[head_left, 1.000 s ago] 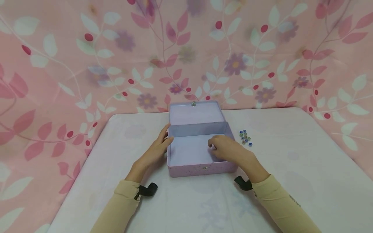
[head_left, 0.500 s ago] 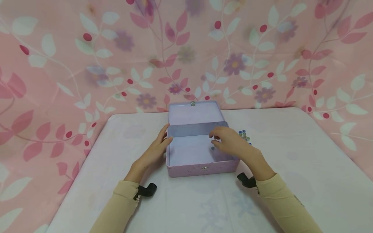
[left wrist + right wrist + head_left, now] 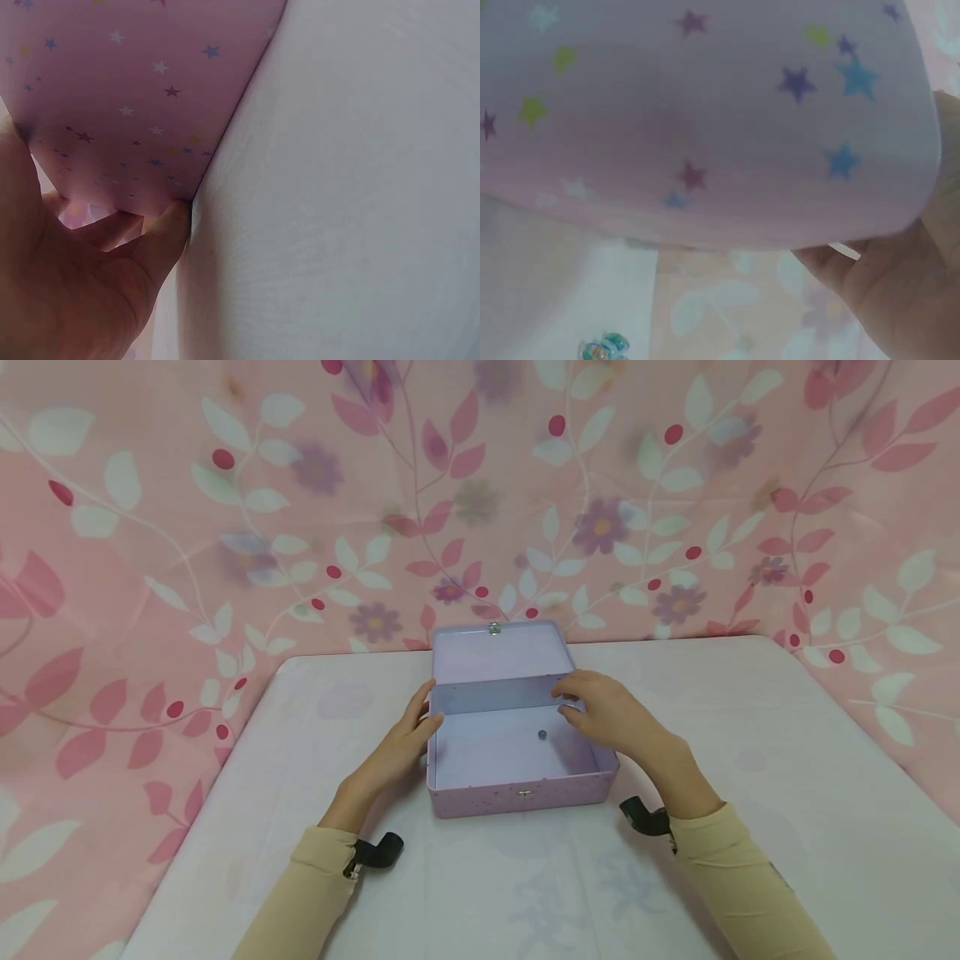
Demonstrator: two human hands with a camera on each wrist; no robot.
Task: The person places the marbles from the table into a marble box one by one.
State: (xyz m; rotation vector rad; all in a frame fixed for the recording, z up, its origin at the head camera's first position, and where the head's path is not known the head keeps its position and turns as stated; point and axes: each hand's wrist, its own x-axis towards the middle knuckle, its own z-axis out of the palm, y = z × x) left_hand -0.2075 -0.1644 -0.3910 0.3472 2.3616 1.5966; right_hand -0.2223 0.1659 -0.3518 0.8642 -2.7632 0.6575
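A lilac tin box (image 3: 566, 792) stands on the table with its lid (image 3: 502, 653) tipped back; its outside is printed with stars. One small dark marble (image 3: 542, 735) lies on the box floor. My left hand (image 3: 397, 747) holds the box's left side near the back, thumb at the rim and fingers against the outside. Over the box's right side is my right hand (image 3: 611, 714), thumb and index finger apart with nothing seen between them. In the right wrist view, several glassy marbles (image 3: 604, 348) lie beside the box; my right hand hides them in the head view.
A white cloth (image 3: 330, 710) covers the table under the box. Pink floral fabric (image 3: 300, 527) hangs right behind the table's back edge, close to the lid. Each wrist carries a black camera mount (image 3: 378, 850).
My right hand has risen from the box floor and moved right and back, leaving a marble inside. The marble has shifted slightly left. My left hand stays in place.
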